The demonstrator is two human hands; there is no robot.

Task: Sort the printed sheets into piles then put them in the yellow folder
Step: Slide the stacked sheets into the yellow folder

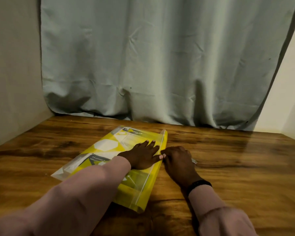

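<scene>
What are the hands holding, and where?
The left hand presses flat on the yellow folder. The right hand seems to pinch its right edge, though unclear.

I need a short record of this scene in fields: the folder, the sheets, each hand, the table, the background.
folder: yellow folder, translucent, lies flat on the table
sheets: printed sheets show through the folder; some white paper sticks out at its left edge
left hand: left hand lies flat on the folder, fingers straight
right hand: right hand at the folder's right edge, fingers curled; whether it grips the edge cannot be told
table: wooden table
background: grey-blue curtain
</scene>
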